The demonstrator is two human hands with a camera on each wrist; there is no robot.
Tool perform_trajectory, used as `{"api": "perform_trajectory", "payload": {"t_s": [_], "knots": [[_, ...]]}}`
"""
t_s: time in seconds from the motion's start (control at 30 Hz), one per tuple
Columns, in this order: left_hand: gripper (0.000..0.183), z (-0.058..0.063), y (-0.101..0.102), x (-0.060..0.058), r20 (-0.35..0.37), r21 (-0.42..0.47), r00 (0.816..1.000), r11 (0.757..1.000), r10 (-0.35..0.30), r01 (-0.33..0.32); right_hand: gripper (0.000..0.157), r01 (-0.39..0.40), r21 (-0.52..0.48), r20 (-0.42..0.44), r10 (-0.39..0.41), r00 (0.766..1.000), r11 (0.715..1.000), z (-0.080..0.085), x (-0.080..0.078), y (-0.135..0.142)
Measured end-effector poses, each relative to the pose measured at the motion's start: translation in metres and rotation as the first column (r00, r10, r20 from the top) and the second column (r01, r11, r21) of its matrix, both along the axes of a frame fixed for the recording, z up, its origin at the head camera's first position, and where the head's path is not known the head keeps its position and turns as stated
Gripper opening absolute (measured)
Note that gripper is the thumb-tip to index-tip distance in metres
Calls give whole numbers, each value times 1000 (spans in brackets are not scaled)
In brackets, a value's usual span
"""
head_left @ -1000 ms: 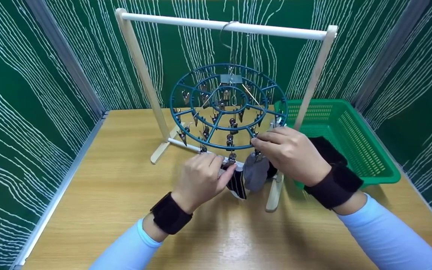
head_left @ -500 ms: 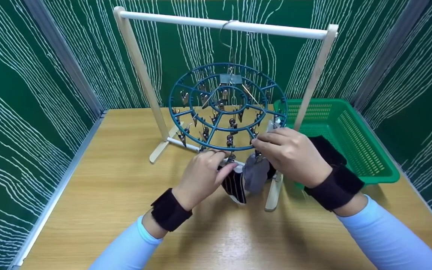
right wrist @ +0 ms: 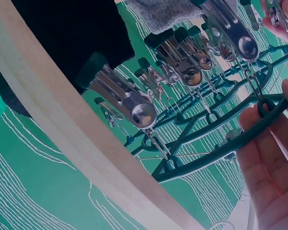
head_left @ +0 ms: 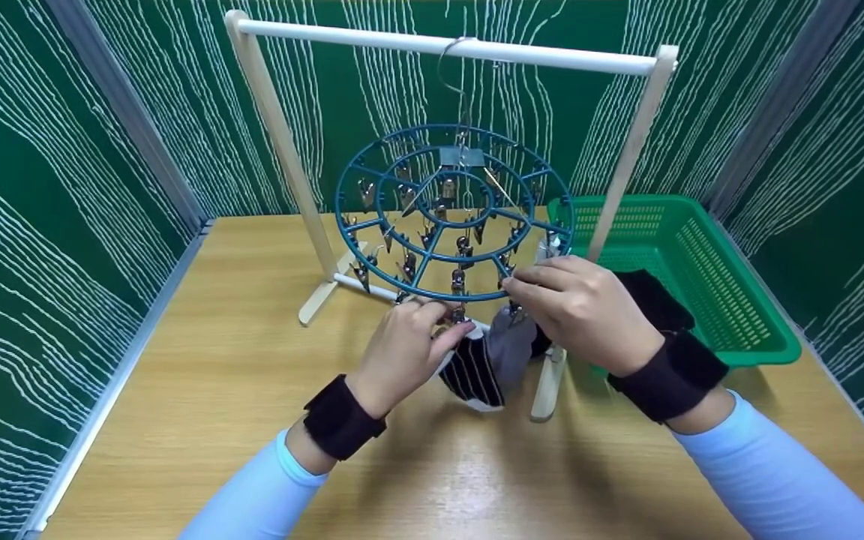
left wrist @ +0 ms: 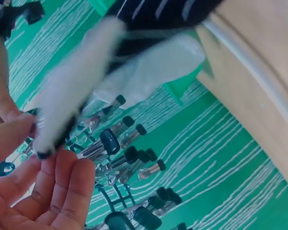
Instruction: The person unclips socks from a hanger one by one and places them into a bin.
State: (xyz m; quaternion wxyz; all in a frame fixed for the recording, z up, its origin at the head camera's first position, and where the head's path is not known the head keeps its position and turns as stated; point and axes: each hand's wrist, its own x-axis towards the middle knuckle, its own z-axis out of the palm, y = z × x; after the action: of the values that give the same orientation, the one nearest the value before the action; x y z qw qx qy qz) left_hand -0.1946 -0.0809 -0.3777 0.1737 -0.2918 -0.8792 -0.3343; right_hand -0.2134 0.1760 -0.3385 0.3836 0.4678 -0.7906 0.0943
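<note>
A round blue-green clip hanger with several metal clips hangs by its hook from a white rail. My left hand is under its front edge, thumb and fingertips pinching the end of a black-and-white striped sock right at a clip. In the left wrist view the striped sock is blurred, its white part running up from the fingers. My right hand grips the hanger's outer ring; in the right wrist view the ring lies between thumb and fingers. Beside the striped sock hangs a grey sock.
Pale wooden uprights support the white rail. Behind the right hand stands a green basket with black cloth in it. A black sock hangs from a clip in the right wrist view. Green panels surround the table.
The striped sock has swung right and turned, showing more stripes and overlapping the grey sock. My left hand has shifted slightly up and its fingers have moved under the ring. The right hand stays put.
</note>
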Motion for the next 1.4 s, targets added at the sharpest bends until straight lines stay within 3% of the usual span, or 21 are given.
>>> {"api": "perform_trajectory", "payload": {"t_s": [0.2, 0.3, 0.4, 0.5, 0.6, 0.77, 0.9, 1.1, 1.4], "knots": [[24, 3, 0, 0, 22, 59, 1000, 998, 7, -8, 28, 3, -50, 4, -2, 1000, 999, -1, 5, 4], [25, 4, -1, 0, 45, 71, 999, 997, -1, -2, 27, 4, -126, 3, -3, 1000, 992, -1, 11, 4], [25, 4, -1, -1, 68, 73, 998, 997, -1, -4, 16, 12, -235, -6, -14, 1000, 972, -4, 18, 4], [25, 4, -1, -2, 86, 77, 996, 997, -2, -4, 25, 18, -315, 9, -16, 1000, 949, -10, 26, 2], [24, 4, -1, -3, 97, 74, 995, 997, -1, -6, 31, 9, -312, 61, 10, 998, 950, -19, 32, 0], [22, 6, -1, -3, 115, 75, 993, 997, -12, 3, 15, -23, -260, 167, 68, 984, 965, -40, 39, -5], [20, 6, -2, -4, 127, 78, 992, 997, -20, 10, 11, 6, -232, 304, 67, 950, 973, -60, 41, -11], [23, 7, -3, -4, 123, 46, 992, 999, -15, 10, 12, 88, -166, 495, 6, 869, 982, -77, 35, -18], [24, 8, -5, -4, 153, 32, 988, 999, -24, 20, 29, 226, -96, 624, -119, 773, 969, -83, 22, -23]]}}
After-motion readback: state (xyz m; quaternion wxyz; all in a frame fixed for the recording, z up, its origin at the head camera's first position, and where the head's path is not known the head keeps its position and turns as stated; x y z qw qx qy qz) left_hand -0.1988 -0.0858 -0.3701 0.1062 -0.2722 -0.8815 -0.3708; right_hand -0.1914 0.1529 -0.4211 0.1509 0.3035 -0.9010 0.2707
